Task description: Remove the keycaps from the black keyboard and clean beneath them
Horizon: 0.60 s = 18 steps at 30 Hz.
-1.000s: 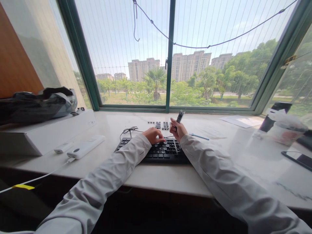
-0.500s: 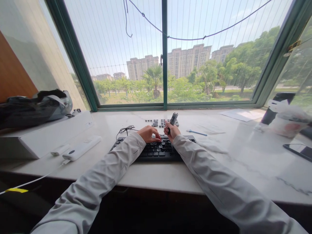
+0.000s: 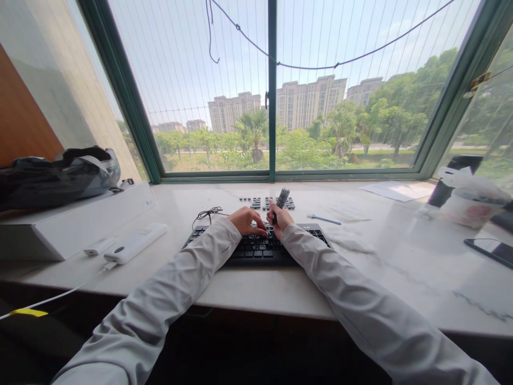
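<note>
A black keyboard (image 3: 258, 254) lies on the white counter, with some key spots looking bare. Low over its upper middle is my left hand (image 3: 245, 220); its thumb and fingers come together at the keys. Whatever may be between those fingertips is too small to make out. My right hand (image 3: 281, 218) is wrapped round a black brush-like tool (image 3: 284, 198) held upright, its dark, bristly-looking end pointing up. The tool's lower end, near the left fingertips, is hidden by the hand. Behind the keyboard, loose black keycaps (image 3: 255, 203) are laid out in rows.
A black cable (image 3: 206, 214) curls behind the keyboard. To the right lie a blue thin stick (image 3: 326, 219), a crumpled clear wrapper (image 3: 352, 240), a phone (image 3: 491, 248) and a bagged cup (image 3: 473, 206). Leftward are a white power bank (image 3: 136, 244) and a white box (image 3: 88, 222).
My right hand has shifted slightly down and left with the black brush-like tool, closer to the keys. My left hand stays nearly in place over the keyboard.
</note>
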Each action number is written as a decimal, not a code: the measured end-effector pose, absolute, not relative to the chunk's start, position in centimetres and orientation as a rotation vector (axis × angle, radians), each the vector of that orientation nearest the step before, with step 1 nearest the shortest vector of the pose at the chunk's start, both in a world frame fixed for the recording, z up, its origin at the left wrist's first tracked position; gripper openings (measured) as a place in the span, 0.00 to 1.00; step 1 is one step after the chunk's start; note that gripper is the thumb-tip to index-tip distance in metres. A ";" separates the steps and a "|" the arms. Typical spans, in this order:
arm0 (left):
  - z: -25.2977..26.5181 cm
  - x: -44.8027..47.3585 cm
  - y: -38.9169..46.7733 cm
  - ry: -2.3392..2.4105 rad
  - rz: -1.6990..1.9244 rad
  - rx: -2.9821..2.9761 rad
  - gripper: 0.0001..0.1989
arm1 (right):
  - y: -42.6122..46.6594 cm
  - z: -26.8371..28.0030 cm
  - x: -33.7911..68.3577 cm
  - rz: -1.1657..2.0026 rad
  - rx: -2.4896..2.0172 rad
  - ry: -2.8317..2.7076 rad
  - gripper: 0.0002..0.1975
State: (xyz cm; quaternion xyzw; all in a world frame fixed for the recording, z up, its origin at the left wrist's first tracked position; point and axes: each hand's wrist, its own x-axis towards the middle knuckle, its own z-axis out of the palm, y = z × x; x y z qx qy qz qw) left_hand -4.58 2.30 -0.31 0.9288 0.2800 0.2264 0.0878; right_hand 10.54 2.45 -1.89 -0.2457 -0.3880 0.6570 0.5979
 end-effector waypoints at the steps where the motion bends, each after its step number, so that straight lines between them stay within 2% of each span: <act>1: -0.4 -4.6 2.4 0.833 0.681 2.770 0.13 | 2.4 -1.9 10.5 1.527 -0.580 -0.901 0.23; 18: -0.4 -4.5 2.2 0.864 0.690 2.798 0.15 | 1.9 -2.2 9.9 1.492 -0.582 -1.028 0.22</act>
